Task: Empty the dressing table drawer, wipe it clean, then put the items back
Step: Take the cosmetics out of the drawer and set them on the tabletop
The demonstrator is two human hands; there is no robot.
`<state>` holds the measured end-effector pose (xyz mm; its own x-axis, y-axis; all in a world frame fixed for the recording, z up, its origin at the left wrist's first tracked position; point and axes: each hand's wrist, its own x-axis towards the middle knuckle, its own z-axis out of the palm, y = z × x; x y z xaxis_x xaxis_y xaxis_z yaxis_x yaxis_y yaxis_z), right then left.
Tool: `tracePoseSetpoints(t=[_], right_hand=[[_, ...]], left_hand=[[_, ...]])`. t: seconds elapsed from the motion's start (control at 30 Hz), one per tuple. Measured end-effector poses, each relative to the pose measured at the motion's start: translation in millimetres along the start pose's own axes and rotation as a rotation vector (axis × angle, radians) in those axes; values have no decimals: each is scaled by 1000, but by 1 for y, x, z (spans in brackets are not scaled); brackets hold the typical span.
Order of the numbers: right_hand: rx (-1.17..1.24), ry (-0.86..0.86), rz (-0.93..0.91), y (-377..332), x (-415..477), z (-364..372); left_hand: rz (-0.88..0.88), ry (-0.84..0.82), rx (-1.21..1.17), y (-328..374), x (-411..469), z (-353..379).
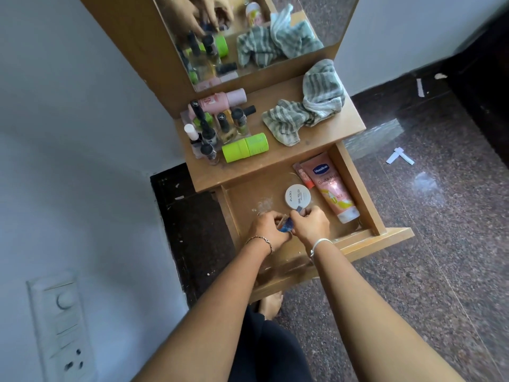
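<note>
Dressing-table drawer (358, 186), part emptied.
Left hand (267, 228) and right hand (312, 226) pinch a blue item (286, 226); beyond the fingers (303, 215), the tube (332, 190) looks light and squashy: grip mid-body.

— Colours on the table (308, 153)?
— Tan wood itself. Upper centre, the cloth (305, 111) is striped grey-green and white; left of it, a lime-green container (245, 147) and a pale pink bottle (223, 100).
— Lower, in the drawer (248, 194)?
— A pink tube (330, 188) with yellow, a white tin (297, 196), a small item (286, 226), blue.
</note>
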<state>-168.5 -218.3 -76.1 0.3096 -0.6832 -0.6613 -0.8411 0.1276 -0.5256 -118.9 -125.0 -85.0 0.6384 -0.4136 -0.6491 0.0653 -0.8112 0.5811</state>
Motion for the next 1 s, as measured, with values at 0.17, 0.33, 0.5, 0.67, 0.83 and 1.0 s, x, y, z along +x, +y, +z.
tracePoseSetpoints(t=[0.17, 0.33, 0.5, 0.67, 0.83, 1.0], right_hand=[[109, -47, -89, -25, -17, -8], [211, -81, -206, -61, -38, -7], [449, -115, -137, -92, -49, 5], [618, -144, -58, -105, -50, 19], [692, -137, -7, -112, -47, 30], [796, -163, 36, -117, -47, 36]], left_hand=[[42, 62, -253, 8, -15, -37], [85, 152, -446, 17, -36, -80], [69, 380, -520, 12, -44, -119], [-25, 545, -577, -4, -35, -147], [-37, 563, -577, -10, -24, -157], [-73, 580, -569, -12, -13, -160]])
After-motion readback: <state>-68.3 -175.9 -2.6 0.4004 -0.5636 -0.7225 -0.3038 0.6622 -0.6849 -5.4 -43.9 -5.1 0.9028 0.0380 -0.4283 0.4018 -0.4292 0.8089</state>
